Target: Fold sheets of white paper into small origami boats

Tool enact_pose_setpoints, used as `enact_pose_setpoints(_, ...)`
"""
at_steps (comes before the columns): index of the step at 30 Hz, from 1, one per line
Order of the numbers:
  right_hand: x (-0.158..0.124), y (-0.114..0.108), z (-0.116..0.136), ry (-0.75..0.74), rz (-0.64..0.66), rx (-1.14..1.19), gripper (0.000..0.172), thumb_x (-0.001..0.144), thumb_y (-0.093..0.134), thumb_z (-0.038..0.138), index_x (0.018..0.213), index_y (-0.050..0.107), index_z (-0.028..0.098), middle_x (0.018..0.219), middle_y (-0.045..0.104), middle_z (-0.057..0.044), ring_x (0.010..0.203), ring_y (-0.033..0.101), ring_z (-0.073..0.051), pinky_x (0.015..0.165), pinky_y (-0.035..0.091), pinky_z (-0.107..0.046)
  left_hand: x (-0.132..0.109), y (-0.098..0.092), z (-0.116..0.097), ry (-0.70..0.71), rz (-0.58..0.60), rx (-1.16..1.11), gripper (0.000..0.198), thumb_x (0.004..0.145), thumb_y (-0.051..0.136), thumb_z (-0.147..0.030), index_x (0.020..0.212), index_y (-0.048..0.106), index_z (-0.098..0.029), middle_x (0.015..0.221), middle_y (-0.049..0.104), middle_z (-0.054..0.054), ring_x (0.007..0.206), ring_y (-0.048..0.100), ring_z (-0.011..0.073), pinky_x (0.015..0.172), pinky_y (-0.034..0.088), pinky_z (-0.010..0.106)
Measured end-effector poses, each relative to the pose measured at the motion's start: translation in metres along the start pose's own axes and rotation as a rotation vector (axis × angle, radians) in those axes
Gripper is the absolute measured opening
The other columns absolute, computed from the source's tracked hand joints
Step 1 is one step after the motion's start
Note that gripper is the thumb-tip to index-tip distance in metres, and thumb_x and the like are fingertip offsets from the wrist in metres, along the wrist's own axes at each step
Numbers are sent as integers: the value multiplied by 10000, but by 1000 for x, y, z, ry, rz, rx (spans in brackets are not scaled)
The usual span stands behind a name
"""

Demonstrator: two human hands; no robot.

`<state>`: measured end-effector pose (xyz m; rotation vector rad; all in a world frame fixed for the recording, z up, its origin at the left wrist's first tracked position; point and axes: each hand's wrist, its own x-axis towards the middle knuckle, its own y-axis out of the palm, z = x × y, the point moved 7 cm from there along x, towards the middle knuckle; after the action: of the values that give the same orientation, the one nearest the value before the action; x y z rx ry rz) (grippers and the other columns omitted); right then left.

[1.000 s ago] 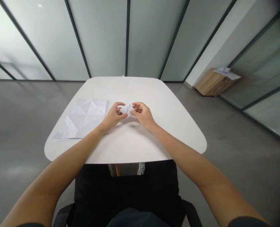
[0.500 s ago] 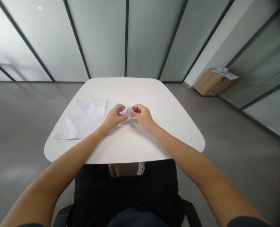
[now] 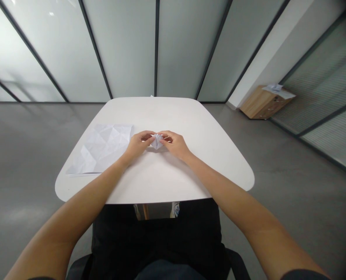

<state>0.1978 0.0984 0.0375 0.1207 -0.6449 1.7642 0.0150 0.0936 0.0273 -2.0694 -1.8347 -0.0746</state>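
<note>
A small piece of folded white paper (image 3: 157, 142) is held between my two hands, over the middle of the table. Its lower end narrows to a point, and a crease runs down its centre. My left hand (image 3: 140, 142) pinches its left side with thumb and fingers. On the other side my right hand (image 3: 173, 142) grips the right edge the same way. The fingertips cover the paper's upper corners. Left of my left hand lie creased white paper sheets (image 3: 105, 147), flat on the table with fold lines across them.
The white table (image 3: 173, 179) has rounded corners, and its front edge is close to my lap. A wooden cabinet (image 3: 263, 103) with papers on top stands on the floor at the right. Frosted glass panels (image 3: 184, 46) close off the far side.
The folded paper has turned from a slanted position to one with its point facing down towards me. Both hands have drawn level on either side of it, and their grip has shifted.
</note>
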Motion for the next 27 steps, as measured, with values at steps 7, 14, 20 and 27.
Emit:
enact_pose_setpoints(7,1,-5,-11,57,-56,40,255,848,749,384,1064,760,250,967,769,-29,801,755,-196,785,614,-360,1,-8,1,-60,-84,-104,318,825,791,-478,964,725,-199,905,714,34,804,648,163,764,525,285)
enact_pose_setpoints(14,0,-1,-7,40,17,68,251,837,771,378,1050,768,245,954,788,-32,831,762,-205,848,606,-387,-1,-2,-7,5,-3,45,351,804,826,-500,1000,804,-210,1002,763,87,921,686,230,820,519,318)
enact_pose_setpoints(20,1,-1,-11,60,0,103,238,825,776,367,1031,759,250,965,797,-29,876,771,-212,879,609,-396,0,-1,5,-51,-32,-77,406,795,845,-554,968,806,-189,953,782,81,844,696,216,817,539,340)
enact_pose_setpoints(27,4,-7,-11,52,-34,109,239,795,791,362,999,749,244,936,784,-23,859,767,-211,866,609,-392,0,-3,11,-145,-59,-222,494,740,883,-597,1000,814,-183,933,792,77,823,696,205,787,543,326)
